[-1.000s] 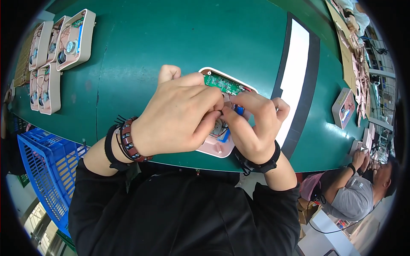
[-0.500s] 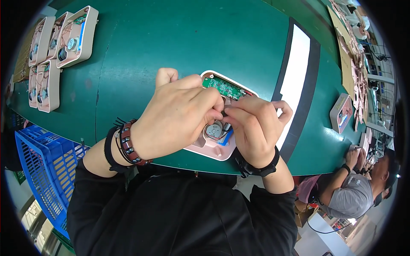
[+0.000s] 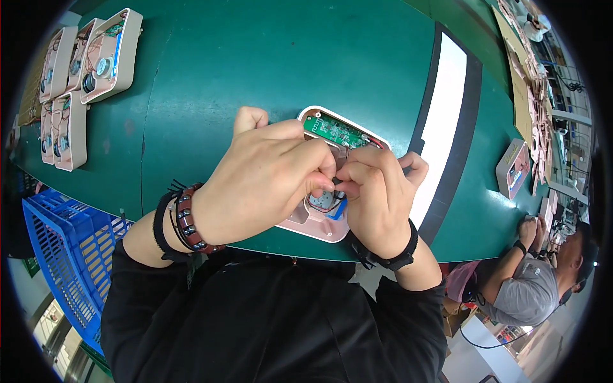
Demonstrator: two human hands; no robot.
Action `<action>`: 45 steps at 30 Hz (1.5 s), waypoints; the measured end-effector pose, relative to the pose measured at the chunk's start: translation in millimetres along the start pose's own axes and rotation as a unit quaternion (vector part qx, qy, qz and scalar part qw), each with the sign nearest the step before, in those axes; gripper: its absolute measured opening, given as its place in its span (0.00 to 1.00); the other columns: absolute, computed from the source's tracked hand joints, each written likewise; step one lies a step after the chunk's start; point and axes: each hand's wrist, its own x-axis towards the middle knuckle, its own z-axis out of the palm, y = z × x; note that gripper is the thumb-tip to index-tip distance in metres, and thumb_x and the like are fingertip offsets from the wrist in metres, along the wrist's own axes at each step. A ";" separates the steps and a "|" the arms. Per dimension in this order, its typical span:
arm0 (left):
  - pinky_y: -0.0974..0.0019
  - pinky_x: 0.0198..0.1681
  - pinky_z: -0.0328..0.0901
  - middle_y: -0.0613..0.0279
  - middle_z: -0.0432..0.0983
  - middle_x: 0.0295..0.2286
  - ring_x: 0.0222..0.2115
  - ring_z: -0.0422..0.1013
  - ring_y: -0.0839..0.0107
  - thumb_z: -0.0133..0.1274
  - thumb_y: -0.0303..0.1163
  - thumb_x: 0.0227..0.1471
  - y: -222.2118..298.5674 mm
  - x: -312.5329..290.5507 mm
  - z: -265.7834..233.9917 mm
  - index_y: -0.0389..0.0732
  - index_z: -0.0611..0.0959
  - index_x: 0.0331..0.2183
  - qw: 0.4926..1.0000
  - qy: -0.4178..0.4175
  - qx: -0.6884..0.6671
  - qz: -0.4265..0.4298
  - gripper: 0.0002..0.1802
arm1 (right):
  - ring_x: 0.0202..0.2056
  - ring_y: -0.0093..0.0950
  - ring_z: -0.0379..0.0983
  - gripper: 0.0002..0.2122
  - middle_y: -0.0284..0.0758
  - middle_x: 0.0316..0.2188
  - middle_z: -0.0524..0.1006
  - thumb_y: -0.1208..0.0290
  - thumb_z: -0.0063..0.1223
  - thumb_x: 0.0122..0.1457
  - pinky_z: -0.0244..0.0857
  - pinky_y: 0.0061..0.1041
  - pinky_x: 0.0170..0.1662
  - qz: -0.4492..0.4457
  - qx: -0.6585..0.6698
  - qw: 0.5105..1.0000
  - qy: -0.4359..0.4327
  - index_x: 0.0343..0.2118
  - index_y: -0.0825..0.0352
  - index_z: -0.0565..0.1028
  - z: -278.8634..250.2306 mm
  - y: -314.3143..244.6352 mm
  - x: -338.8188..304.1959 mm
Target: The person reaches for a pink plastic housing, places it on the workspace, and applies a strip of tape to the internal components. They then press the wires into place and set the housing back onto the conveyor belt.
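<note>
1. Here, my left hand (image 3: 262, 172) is drawn in narrow, thumb and forefinger pinched at a small dark piece (image 3: 336, 181) near the middle of the frame
2. My right hand (image 3: 383, 185) is pinched narrow too, its fingertips on the same piece from the right; my fingers hide most of it, so I cannot tell what kind of part it is
3. Below my fingers, at the centre of the frame, the open pink case (image 3: 313, 231) lies on the green table (image 3: 223, 70), partly covered by both hands
4. Inside it I see a green circuit board (image 3: 335, 129) along the upper edge, red wires (image 3: 375, 143) at that board's right end, and a round silver part (image 3: 322, 199) beside a blue strip (image 3: 340, 209) lower down
5. More open cases (image 3: 112, 57) stand close together at the upper left of the frame, and a single case (image 3: 513, 169) sits at the right
6. A white strip (image 3: 444, 76) with black borders crosses the table right of my hands, a blue crate (image 3: 70, 255) fills the lower left, and a co-worker in a grey shirt (image 3: 527, 290) sits at the lower right
</note>
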 end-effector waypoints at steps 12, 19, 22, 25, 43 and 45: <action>0.61 0.36 0.47 0.78 0.74 0.22 0.25 0.65 0.75 0.62 0.35 0.44 12.7 -1.8 3.2 0.48 0.78 0.25 0.989 0.069 0.129 0.013 0.07 | 0.27 0.22 0.67 0.11 0.24 0.31 0.77 0.71 0.64 0.43 0.44 0.30 0.37 -0.004 -0.025 0.999 0.038 0.29 0.59 0.73 0.7 -1.6 1.0; 0.60 0.36 0.47 0.78 0.75 0.22 0.26 0.65 0.75 0.61 0.35 0.45 12.5 -1.7 4.7 0.49 0.78 0.25 0.985 0.051 0.162 0.019 0.07 | 0.25 0.23 0.66 0.10 0.23 0.28 0.76 0.69 0.64 0.44 0.43 0.30 0.35 0.008 -0.033 0.999 0.015 0.28 0.58 0.72 1.7 -1.8 -1.8; 0.60 0.36 0.47 0.78 0.74 0.21 0.26 0.65 0.74 0.61 0.33 0.45 9.0 0.8 2.6 0.49 0.78 0.24 0.990 0.034 0.136 0.013 0.07 | 0.27 0.24 0.66 0.10 0.24 0.28 0.74 0.69 0.65 0.45 0.44 0.30 0.36 0.027 -0.030 0.999 0.005 0.27 0.59 0.73 -1.4 -6.6 -2.7; 0.59 0.36 0.47 0.78 0.74 0.21 0.26 0.65 0.74 0.61 0.31 0.44 7.2 1.8 0.0 0.49 0.77 0.24 0.994 0.014 0.104 0.011 0.07 | 0.29 0.25 0.67 0.09 0.26 0.29 0.73 0.70 0.65 0.46 0.45 0.30 0.37 0.050 -0.005 0.999 -0.010 0.28 0.59 0.74 -3.5 -7.5 -1.1; 0.60 0.36 0.49 0.74 0.72 0.20 0.26 0.65 0.71 0.59 0.27 0.44 0.5 6.7 9.6 0.47 0.74 0.25 0.989 0.035 0.142 -0.015 0.08 | 0.34 0.28 0.67 0.07 0.31 0.30 0.70 0.79 0.63 0.46 0.48 0.28 0.38 0.151 0.095 0.982 -0.065 0.27 0.63 0.74 0.0 -5.3 9.3; 0.60 0.36 0.49 0.74 0.72 0.20 0.25 0.65 0.71 0.58 0.27 0.44 -0.2 8.0 10.8 0.46 0.74 0.25 0.990 0.040 0.135 -0.014 0.08 | 0.33 0.28 0.67 0.07 0.30 0.29 0.69 0.79 0.62 0.46 0.48 0.29 0.37 0.148 0.092 0.983 -0.065 0.26 0.62 0.74 0.4 -3.0 12.7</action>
